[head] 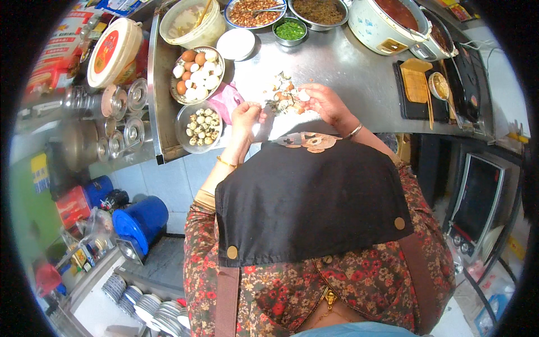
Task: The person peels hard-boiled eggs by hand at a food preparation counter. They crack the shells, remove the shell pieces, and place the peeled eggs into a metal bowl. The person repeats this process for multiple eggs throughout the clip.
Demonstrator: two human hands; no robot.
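Observation:
My right hand [326, 103] pinches a small white egg [303, 95] between thumb and fingers. Below it on the steel counter lies a heap of eggshell pieces [287, 99], white, brown and speckled. My left hand [247, 113] is just left of the heap with its fingers curled in; whether it holds anything is hidden. A clear bowl of speckled quail eggs [202, 127] sits beside the left wrist. Farther up, a bowl [173, 86] holds brown eggs and white eggs. A pink cloth [227, 100] lies between the bowls and my left hand.
Along the back stand a tub with a wooden handle [205, 13], a white lid [236, 44], chopped greens [289, 31], two bowls of chopped food and a large cooker [381, 33]. At right, a black tray [400, 101] carries a wooden board [414, 82] and chopsticks.

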